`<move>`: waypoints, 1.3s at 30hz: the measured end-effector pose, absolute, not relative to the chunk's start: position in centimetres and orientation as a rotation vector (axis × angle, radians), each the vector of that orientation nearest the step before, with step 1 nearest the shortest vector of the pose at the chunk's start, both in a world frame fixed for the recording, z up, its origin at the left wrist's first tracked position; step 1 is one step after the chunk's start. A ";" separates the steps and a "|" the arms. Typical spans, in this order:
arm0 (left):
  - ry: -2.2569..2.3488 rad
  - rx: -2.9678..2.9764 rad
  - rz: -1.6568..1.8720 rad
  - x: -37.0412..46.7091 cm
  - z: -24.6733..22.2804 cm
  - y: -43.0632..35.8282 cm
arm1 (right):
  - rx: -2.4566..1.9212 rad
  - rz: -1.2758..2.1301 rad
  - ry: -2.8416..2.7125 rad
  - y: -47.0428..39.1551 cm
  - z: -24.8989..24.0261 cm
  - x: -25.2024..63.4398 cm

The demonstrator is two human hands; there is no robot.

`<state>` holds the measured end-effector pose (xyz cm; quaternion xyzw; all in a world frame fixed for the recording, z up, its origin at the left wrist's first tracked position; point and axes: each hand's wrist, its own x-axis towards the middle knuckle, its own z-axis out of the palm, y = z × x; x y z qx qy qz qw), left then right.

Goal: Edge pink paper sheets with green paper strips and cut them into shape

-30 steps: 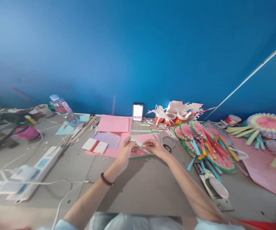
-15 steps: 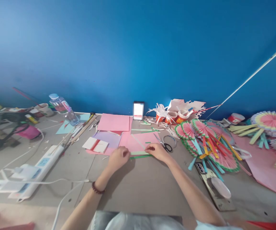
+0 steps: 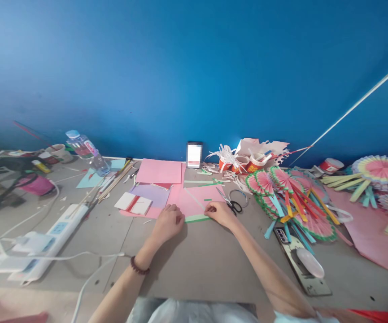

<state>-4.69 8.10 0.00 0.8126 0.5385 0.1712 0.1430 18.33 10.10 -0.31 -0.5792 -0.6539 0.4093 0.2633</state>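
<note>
A narrow green paper strip point(image 3: 197, 218), pale with a darker green lower edge, runs between my hands at the near edge of the pink paper point(image 3: 194, 199). My left hand point(image 3: 169, 222) has its fingers curled closed at the strip's left end. At the other end, my right hand point(image 3: 220, 213) pinches it, thumb and fingertips together. The fingertips hide both ends. Just beyond the right hand lie black-handled scissors point(image 3: 236, 206). A white rectangular pad with a red band point(image 3: 133, 204) rests to the left of my left hand, partly over purple paper point(image 3: 155, 196).
A phone with a screen point(image 3: 194, 154) stands against the blue wall. On the right are pleated paper fans point(image 3: 283, 179), paper cups point(image 3: 241, 163) and a phone with a white mouse point(image 3: 310, 263) on it. Leftward lie a power strip point(image 3: 57, 229), wooden sticks point(image 3: 113, 181) and a tilted bottle point(image 3: 94, 154).
The darker green edge, lying apart below the pale band before, now sits against it. My left hand has shifted slightly right and down; my right hand has barely moved.
</note>
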 end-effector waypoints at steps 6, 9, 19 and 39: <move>1.553 2.371 0.472 -4.8 -0.2 8.3 | -1.585 1.070 -1.755 10.0 -0.1 18.1; 1.546 2.374 0.472 -4.9 0.0 8.3 | -1.592 1.071 -1.759 9.9 0.0 18.1; 1.406 2.178 0.793 -4.8 0.7 8.2 | -1.431 1.186 -1.793 9.5 0.4 18.7; 1.272 2.114 0.839 -5.0 0.9 7.9 | -1.001 1.386 -1.264 8.8 4.2 18.4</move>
